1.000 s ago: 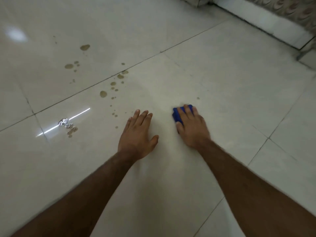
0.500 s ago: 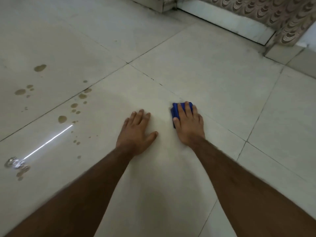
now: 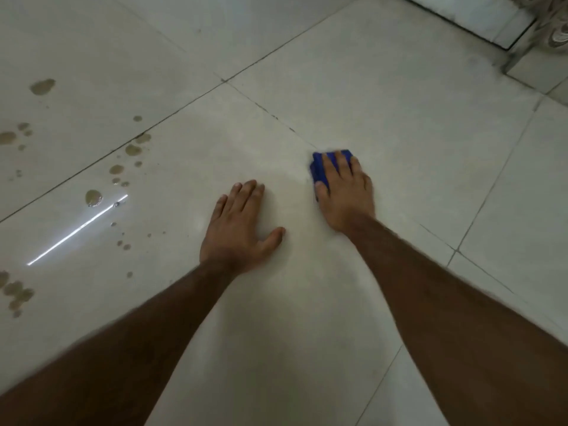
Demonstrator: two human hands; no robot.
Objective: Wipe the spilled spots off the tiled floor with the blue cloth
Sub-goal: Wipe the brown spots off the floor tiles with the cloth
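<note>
Right hand (image 3: 345, 192) fingers flat on the folded cloth (image 3: 321, 167), pressing it to the floor (image 3: 399, 124); left hand (image 3: 239, 229) splayed flat, holding nothing. Spots (image 3: 93, 198) lie well left of the cloth, beyond the left hand, strung near-to-far, so the wipe likely goes left.

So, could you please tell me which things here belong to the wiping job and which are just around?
Job: blue cloth under the right hand; brown spots; tiled floor.
Around: left hand flat on the floor; patterned wall; light streak.
</note>
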